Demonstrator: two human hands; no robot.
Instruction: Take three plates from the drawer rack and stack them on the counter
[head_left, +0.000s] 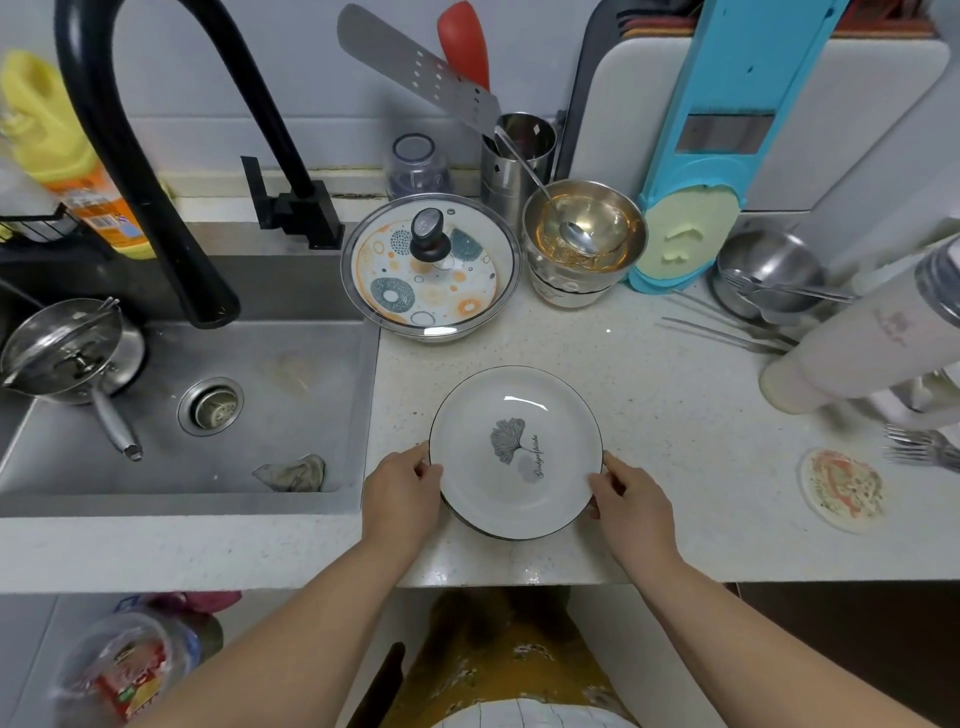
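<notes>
The pale speckled counter (675, 395) runs from the sink's right side to the right edge of view, its near edge cut straight across. Close to that near edge, toward the counter's left end, sits a stack of white plates (514, 452), the top 1 printed with a grey leaf. At the back left stands a patterned bowl under a glass lid (430, 267); just right of it is a stack of bowls with a spoon (584, 241). Behind them stands a steel utensil holder (517, 161). A blue slicer (711, 171) leans at the back. Toward the right edge lie chopsticks (727, 327), a steel bowl (769, 270), forks (922, 447) and a round coaster (841, 491).
</notes>
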